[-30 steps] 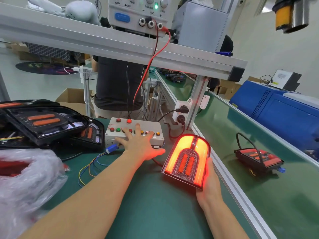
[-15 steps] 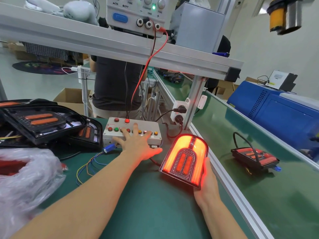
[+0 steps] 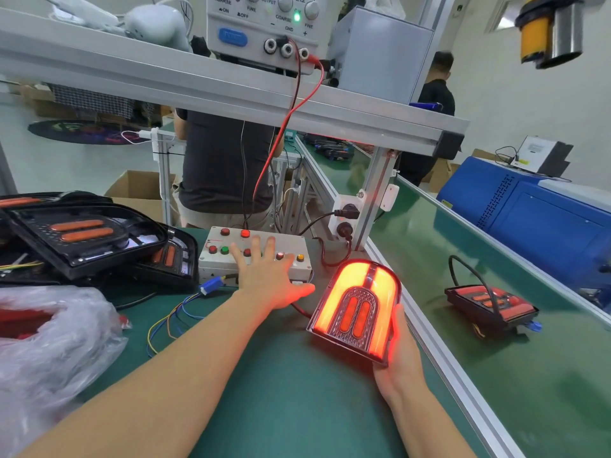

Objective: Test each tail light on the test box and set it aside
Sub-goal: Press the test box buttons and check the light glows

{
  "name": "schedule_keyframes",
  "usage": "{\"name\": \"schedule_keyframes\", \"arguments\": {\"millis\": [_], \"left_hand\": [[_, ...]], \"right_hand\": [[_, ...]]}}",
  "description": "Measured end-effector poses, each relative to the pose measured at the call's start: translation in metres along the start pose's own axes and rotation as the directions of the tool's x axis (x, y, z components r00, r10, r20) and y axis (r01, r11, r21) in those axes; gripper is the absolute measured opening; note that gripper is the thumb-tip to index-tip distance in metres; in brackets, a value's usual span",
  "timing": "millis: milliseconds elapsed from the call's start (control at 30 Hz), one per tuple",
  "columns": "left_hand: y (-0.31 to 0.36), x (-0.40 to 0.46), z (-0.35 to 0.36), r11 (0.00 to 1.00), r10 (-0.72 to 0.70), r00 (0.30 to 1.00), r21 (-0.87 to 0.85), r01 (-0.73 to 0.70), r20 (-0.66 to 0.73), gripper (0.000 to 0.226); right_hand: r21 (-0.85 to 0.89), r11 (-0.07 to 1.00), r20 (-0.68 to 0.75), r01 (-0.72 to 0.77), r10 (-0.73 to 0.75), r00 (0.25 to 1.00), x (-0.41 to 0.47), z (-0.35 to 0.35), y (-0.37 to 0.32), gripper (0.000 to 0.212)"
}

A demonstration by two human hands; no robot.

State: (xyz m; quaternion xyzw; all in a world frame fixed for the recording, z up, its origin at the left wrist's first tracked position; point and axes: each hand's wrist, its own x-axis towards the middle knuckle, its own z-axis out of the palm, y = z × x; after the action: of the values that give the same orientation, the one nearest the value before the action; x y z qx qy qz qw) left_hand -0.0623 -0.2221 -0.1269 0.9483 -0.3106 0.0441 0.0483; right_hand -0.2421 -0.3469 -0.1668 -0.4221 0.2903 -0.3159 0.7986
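We see green surface (image 3: 281,391), left hand (image 3: 267,279) fingers spread flat on test box (image 3: 211,262) at far edge; right hand (image 3: 401,361) fingers clamped on lit tail light (image 3: 355,309) near right edge; power supply (image 3: 264,28) on shelf overhead.

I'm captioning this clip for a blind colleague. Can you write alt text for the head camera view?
A right hand holds a lit, glowing red tail light tilted up over a green bench, while the left hand lies spread on the buttons of a grey test box. Unlit tail lights are piled at left; another lies on the conveyor to the right.
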Motion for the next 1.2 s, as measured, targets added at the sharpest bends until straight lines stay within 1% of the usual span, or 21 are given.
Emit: {"name": "schedule_keyframes", "arguments": {"millis": [367,500,567,600,633,667,700,733,767,800,833,867,900,933,967,1000,1033,1067,1100,1133,1200], "left_hand": [[-0.003,0.000,-0.002,1.000,0.003,1.000,0.022,-0.004,0.007,0.080],[-0.003,0.000,-0.007,1.000,0.017,0.999,0.021,-0.018,0.038,0.079],[-0.003,-0.002,-0.012,0.999,0.022,0.995,-0.040,-0.018,0.095,0.077],[-0.004,-0.003,-0.015,0.994,0.024,0.995,-0.108,-0.013,0.100,0.075],[-0.006,-0.004,-0.020,0.981,0.024,0.998,-0.192,-0.012,0.060,0.070],[-0.011,-0.005,-0.027,0.960,0.007,0.999,-0.281,-0.017,-0.034,0.063],[-0.018,-0.006,-0.036,0.929,-0.044,0.984,-0.370,-0.024,-0.174,0.054],[-0.029,-0.007,-0.047,0.893,-0.128,0.939,-0.448,-0.030,-0.320,0.044],[-0.041,-0.009,-0.057,0.865,-0.208,0.881,-0.500,-0.036,-0.424,0.034],[-0.055,-0.014,-0.066,0.855,-0.249,0.847,-0.518,-0.035,-0.470,0.024],[-0.070,-0.020,-0.072,0.862,-0.254,0.854,-0.508,-0.013,-0.453,0.017],[-0.085,-0.026,-0.075,0.881,-0.244,0.896,-0.471,0.046,-0.370,0.015],[-0.097,-0.033,-0.075,0.911,-0.230,0.945,-0.394,0.125,-0.233,0.019],[-0.106,-0.041,-0.072,0.939,-0.225,0.971,-0.283,0.194,-0.083,0.025],[-0.111,-0.048,-0.067,0.959,-0.231,0.972,-0.161,0.234,0.037,0.034],[-0.116,-0.054,-0.058,0.966,-0.244,0.964,-0.061,0.251,0.109,0.038],[-0.118,-0.059,-0.048,0.967,-0.254,0.958,-0.002,0.256,0.137,0.037],[-0.119,-0.061,-0.038,0.964,-0.265,0.953,0.018,0.265,0.146,0.036],[-0.118,-0.063,-0.028,0.962,-0.273,0.952,0.012,0.274,0.141,0.037],[-0.117,-0.064,-0.019,0.961,-0.272,0.955,-0.013,0.275,0.117,0.039],[-0.115,-0.063,-0.004,0.960,-0.268,0.963,-0.076,0.269,0.026,0.036]], "right_hand": [[-0.063,0.998,-0.029,-0.031,0.029,0.999,-0.001,0.003,-0.008,0.039],[-0.147,0.987,-0.094,-0.070,0.057,0.994,0.000,0.000,-0.017,0.037],[-0.207,0.971,-0.152,-0.119,0.088,0.984,0.000,-0.002,-0.023,0.032],[-0.246,0.958,-0.180,-0.148,0.105,0.978,0.000,-0.002,-0.026,0.029],[-0.285,0.942,-0.202,-0.177,0.121,0.972,0.000,-0.003,-0.029,0.027],[-0.318,0.926,-0.217,-0.202,0.137,0.967,0.001,-0.003,-0.031,0.027],[-0.354,0.910,-0.223,-0.216,0.143,0.964,0.001,-0.004,-0.033,0.028],[-0.393,0.892,-0.223,-0.222,0.142,0.965,0.003,-0.004,-0.034,0.028],[-0.436,0.873,-0.220,-0.218,0.132,0.967,0.004,-0.004,-0.036,0.030],[-0.477,0.854,-0.217,-0.209,0.116,0.969,0.005,-0.004,-0.038,0.032],[-0.519,0.833,-0.212,-0.192,0.092,0.973,0.006,-0.003,-0.040,0.033],[-0.571,0.804,-0.202,-0.166,0.059,0.978,0.006,-0.002,-0.042,0.034],[-0.646,0.752,-0.187,-0.131,0.011,0.982,0.006,0.000,-0.044,0.034],[-0.739,0.668,-0.162,-0.085,-0.054,0.985,0.006,0.002,-0.045,0.035],[-0.836,0.547,-0.131,-0.032,-0.143,0.981,0.006,0.005,-0.044,0.040],[-0.918,0.396,-0.091,0.019,-0.257,0.962,0.004,0.010,-0.044,0.044],[-0.965,0.249,-0.025,0.077,-0.382,0.924,-0.001,0.018,-0.043,0.044],[-0.980,0.132,0.067,0.150,-0.493,0.868,-0.007,0.029,-0.041,0.043],[-0.972,0.050,0.163,0.228,-0.554,0.816,-0.013,0.040,-0.038,0.042],[-0.952,-0.009,0.256,0.305,-0.569,0.782,-0.021,0.052,-0.035,0.041],[-0.888,-0.118,0.436,0.443,-0.518,0.736,-0.033,0.074,-0.025,0.040]]}}
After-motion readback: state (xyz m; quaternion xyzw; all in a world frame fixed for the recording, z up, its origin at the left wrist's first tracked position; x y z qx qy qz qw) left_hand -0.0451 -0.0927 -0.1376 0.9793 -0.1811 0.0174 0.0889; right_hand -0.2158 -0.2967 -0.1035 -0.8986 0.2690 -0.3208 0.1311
